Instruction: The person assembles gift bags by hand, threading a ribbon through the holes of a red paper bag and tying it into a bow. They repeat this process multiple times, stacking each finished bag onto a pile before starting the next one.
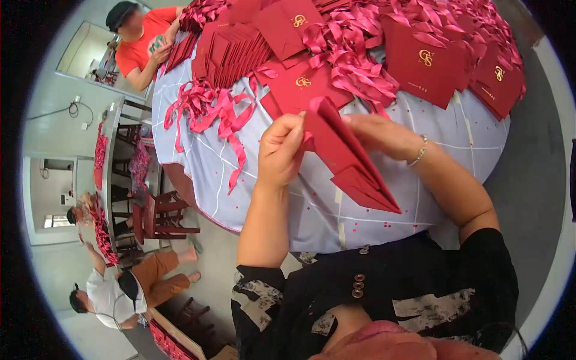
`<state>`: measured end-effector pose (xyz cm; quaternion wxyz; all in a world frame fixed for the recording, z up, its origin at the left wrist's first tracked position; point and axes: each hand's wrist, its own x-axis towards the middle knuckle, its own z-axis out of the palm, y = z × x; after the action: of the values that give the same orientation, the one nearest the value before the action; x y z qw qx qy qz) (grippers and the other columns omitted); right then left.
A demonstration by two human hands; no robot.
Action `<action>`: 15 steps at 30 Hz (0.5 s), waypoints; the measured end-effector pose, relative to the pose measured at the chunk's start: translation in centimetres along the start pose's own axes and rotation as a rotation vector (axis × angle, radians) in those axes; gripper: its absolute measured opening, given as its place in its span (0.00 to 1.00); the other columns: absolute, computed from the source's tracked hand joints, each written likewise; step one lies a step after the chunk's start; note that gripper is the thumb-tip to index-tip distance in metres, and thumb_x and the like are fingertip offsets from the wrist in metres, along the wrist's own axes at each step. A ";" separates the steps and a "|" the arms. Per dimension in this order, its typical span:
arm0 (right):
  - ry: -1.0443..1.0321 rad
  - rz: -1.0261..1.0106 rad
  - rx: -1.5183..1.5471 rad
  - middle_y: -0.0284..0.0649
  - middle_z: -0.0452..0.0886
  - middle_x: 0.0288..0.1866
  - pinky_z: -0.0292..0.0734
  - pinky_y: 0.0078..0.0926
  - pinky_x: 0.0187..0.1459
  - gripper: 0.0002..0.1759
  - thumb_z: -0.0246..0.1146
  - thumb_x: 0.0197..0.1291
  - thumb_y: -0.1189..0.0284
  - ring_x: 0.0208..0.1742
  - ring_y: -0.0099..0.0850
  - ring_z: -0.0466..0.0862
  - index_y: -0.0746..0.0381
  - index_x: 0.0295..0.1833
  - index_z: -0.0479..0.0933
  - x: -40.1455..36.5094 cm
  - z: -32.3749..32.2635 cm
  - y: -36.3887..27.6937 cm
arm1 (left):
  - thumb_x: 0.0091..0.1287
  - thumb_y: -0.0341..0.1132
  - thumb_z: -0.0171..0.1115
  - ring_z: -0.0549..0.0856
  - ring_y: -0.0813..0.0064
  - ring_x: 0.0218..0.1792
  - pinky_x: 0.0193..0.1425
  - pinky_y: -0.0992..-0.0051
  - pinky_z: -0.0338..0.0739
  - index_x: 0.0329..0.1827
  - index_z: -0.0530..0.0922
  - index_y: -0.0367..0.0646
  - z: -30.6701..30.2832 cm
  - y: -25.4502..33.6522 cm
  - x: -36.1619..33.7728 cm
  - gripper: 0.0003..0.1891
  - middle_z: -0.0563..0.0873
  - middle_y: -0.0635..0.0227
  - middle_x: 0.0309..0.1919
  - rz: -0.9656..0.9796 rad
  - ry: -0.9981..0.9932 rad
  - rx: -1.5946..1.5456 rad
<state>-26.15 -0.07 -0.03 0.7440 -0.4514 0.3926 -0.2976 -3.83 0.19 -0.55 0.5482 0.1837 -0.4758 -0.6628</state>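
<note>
A dark red paper gift bag [351, 159] is tilted between my hands above the table, its narrow side and folded bottom facing me. My left hand [282, 147] is closed at its upper left edge, where a bit of pink ribbon [309, 141] shows by the fingers. On the other side, my right hand [387, 137] holds the bag near its top edge; the bag partly hides these fingers. Just beyond lies a flat red bag with a gold logo [306, 84]. Loose pink ribbons [219, 114] lie to the left of it.
The round table has a pale checked cloth [276, 207] dotted with small red bits. Stacked red bags [234, 54] and ribboned bags [426, 60] cover its far side. A person in an orange shirt [141, 51] handles bags at the far left. Wooden stools [162, 216] and another person [117, 294] are left.
</note>
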 end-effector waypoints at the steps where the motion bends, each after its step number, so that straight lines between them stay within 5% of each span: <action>1: -0.095 0.029 0.126 0.34 0.82 0.46 0.79 0.25 0.44 0.28 0.55 0.71 0.46 0.41 0.27 0.84 0.58 0.59 0.76 1.0 0.1 1.3 | 0.75 0.29 0.53 0.81 0.78 0.42 0.54 0.74 0.76 0.47 0.79 0.37 0.4 0.1 0.3 0.07 0.84 0.68 0.42 0.026 -0.057 -0.090; 3: -0.214 0.025 0.289 0.34 0.81 0.46 0.79 0.25 0.42 0.22 0.58 0.71 0.51 0.41 0.25 0.83 0.55 0.59 0.75 1.5 0.1 1.5 | 0.77 0.33 0.50 0.82 0.73 0.45 0.57 0.71 0.75 0.47 0.79 0.36 -0.4 -0.6 0.5 0.11 0.85 0.63 0.46 0.013 -0.066 -0.133; 6: 0.100 -0.275 -0.181 0.35 0.83 0.38 0.77 0.25 0.37 0.22 0.65 0.67 0.54 0.35 0.24 0.83 0.61 0.54 0.76 1.4 -0.5 0.3 | 0.81 0.48 0.40 0.82 0.70 0.43 0.56 0.70 0.73 0.44 0.80 0.33 -0.3 -0.4 1.7 0.26 0.85 0.60 0.42 0.014 0.350 0.076; 8: 0.412 -0.461 -0.640 0.39 0.84 0.32 0.78 0.25 0.35 0.26 0.69 0.62 0.56 0.32 0.24 0.82 0.66 0.54 0.75 1.0 -1.9 -0.1 | 0.81 0.50 0.40 0.81 0.71 0.41 0.55 0.70 0.72 0.41 0.81 0.34 -1.7 -0.1 2.2 0.28 0.85 0.60 0.39 0.156 0.508 0.184; 13: 0.557 -0.415 -0.645 0.38 0.82 0.26 0.76 0.24 0.31 0.16 0.73 0.58 0.62 0.27 0.24 0.81 0.65 0.37 0.81 0.3 -5.2 -1.0 | 0.76 0.37 0.57 0.79 0.79 0.33 0.44 0.78 0.72 0.31 0.79 0.39 -2.5 0.3 2.0 0.15 0.82 0.69 0.28 0.233 0.509 0.375; 15: 0.681 -0.221 -1.276 0.44 0.82 0.25 0.75 0.33 0.30 0.17 0.74 0.54 0.61 0.26 0.35 0.82 0.65 0.33 0.81 -0.6 -5.7 -2.4 | 0.70 0.39 0.67 0.78 0.82 0.26 0.32 0.79 0.70 0.24 0.79 0.41 -0.8 0.2 1.7 0.16 0.80 0.73 0.21 0.022 0.452 0.716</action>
<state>-31.50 -3.04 0.73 0.1384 -0.7164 0.6513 -0.2083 -3.63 -1.66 -0.31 0.5475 0.4982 -0.5456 -0.3928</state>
